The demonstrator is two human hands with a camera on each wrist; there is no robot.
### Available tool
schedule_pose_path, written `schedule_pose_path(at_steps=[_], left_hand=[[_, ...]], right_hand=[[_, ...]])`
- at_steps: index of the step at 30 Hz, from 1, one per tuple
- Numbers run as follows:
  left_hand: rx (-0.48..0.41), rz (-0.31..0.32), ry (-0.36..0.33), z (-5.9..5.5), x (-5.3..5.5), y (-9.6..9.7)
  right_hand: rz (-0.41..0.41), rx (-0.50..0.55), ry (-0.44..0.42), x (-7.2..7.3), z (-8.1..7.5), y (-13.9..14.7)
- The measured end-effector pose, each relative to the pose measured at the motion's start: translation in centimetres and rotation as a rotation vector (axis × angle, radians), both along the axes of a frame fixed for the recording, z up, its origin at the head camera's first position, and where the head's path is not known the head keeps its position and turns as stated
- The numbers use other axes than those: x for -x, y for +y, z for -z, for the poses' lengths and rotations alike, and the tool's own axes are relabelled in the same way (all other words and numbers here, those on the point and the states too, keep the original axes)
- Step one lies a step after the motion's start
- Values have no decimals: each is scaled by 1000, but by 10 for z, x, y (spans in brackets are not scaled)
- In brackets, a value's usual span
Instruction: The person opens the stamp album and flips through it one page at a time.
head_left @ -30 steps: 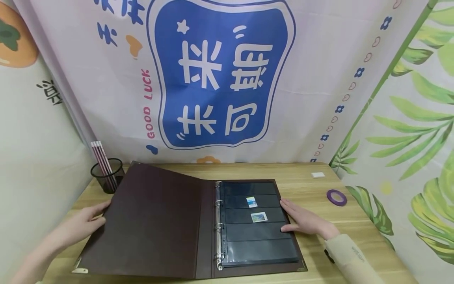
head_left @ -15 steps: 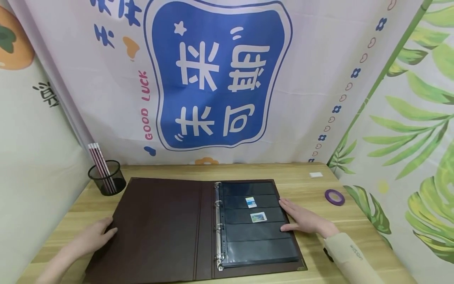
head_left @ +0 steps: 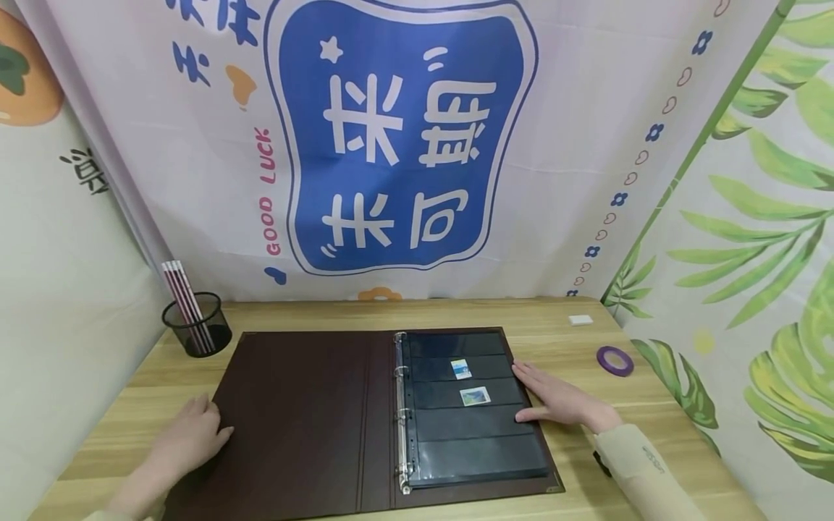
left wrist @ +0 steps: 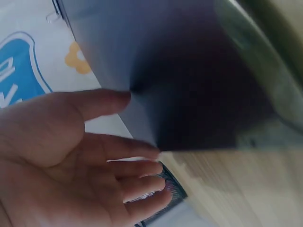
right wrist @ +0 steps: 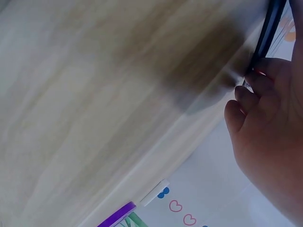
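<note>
A dark brown ring-binder stamp album [head_left: 300, 420] lies spread flat on the wooden table. Its right side bears a black pocket page [head_left: 478, 457] with two small stamps, an upper stamp [head_left: 461, 369] and a lower stamp [head_left: 476, 396]. At the left cover's outer edge is my left hand [head_left: 189, 438]; in the left wrist view, thumb and index fingertip touch the cover [left wrist: 189, 94] and the other fingers are loosely extended. My right hand [head_left: 557, 398] rests along the page's right edge, fingers extended and thumb apart. Its fingertips are partly hidden in the right wrist view.
A black mesh pen cup [head_left: 198, 325] holding several pencils [head_left: 185, 293] stands behind the left cover. Toward the back right lie a white eraser-like block [head_left: 580, 320] and a purple tape roll [head_left: 615, 361]. Printed cloth hangs behind the table [head_left: 313, 312].
The left cover, tilted up a second ago, has come down flat. My left hand has moved right and down with it. My right hand has stayed at the page edge.
</note>
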State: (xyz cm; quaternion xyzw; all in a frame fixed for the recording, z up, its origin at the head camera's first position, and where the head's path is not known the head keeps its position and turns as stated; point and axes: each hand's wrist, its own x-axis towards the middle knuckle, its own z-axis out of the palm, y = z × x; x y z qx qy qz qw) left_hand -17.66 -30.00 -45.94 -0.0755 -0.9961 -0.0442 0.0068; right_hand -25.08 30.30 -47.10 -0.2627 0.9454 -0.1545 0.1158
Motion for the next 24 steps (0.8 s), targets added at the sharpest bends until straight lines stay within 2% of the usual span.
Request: schedule_pose_path(at_steps=[4,7,11,15,20,24], left_hand=[[18,-7,145,0,3,17],[0,5,178,2,9,34],[-47,54,177,4,15,61],[-65,119,158,3,16,81],[-94,181,80,-7,14,98],[-143,262,30,-14,17,108]], right_hand=[[-4,1,10,0,-2,-2],[-7,0,27,0,-3,-2],[-10,-1,50,1,-3,-1],[1,-7,42,3,-2,-3],[49,-2,24,8,-1,-4],[77,-5,20,15,-3,-6]])
